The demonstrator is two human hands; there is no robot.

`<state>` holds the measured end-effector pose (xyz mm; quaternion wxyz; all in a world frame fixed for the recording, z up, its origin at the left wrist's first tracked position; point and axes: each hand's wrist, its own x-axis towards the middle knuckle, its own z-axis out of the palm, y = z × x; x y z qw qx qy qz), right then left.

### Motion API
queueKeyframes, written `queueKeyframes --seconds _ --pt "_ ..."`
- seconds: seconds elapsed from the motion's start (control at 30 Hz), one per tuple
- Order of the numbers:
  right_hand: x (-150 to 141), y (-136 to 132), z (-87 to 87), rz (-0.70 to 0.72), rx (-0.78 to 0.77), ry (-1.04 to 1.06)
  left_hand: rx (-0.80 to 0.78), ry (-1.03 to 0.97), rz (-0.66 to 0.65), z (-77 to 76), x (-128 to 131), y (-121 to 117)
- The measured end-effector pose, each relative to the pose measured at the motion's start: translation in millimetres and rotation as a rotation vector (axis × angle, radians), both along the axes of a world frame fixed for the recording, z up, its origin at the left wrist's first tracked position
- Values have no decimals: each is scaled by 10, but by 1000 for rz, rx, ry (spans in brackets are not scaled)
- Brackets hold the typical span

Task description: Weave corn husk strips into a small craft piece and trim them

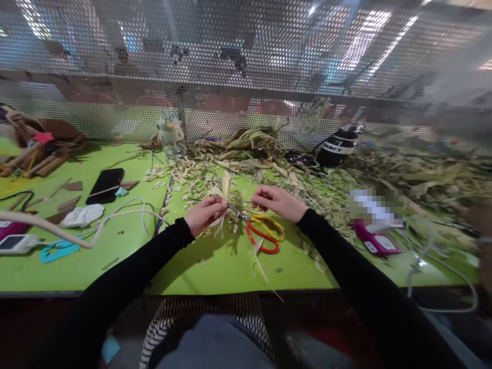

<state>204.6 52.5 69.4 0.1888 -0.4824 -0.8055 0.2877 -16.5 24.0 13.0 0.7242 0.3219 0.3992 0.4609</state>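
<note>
My left hand (205,214) is closed round a pale dry corn husk strip (225,190) that stands up from my fingers. My right hand (277,201) is pinched shut just to the right of it, over the green table (215,266); what it holds is too small to make out. Below and between my hands lie two pairs of scissors, one with red handles (261,241) and one with yellow handles (273,225). Loose husk scraps (192,179) are scattered behind my hands.
A heap of green and dry husks (249,141) lies against the perforated metal screen (246,66). A black phone (104,185), white cables (126,212) and a crumpled white cloth (82,216) lie at left. A clear jar (171,136), a black helmet-like object (338,146) and a magenta device (374,241) stand nearby.
</note>
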Motion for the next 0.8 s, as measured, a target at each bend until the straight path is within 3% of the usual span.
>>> queueKeyframes --seconds 0.1,0.13,0.23,0.43,0.57,0.8 --pt "70 -114 -17 -146 244 -250 22 15 88 53 -72 51" --pt "87 -186 -48 -156 245 -329 27 23 91 65 -101 64" --pt "126 -415 -196 -79 44 -573 66 73 75 85 -172 93" --pt "142 -524 -387 -134 -42 -619 130 81 68 103 -172 135" --pt "181 -402 -310 -132 -133 -640 139 -20 64 139 -161 132" --pt "250 -346 -157 -50 -122 -596 85 -161 60 140 -203 171"
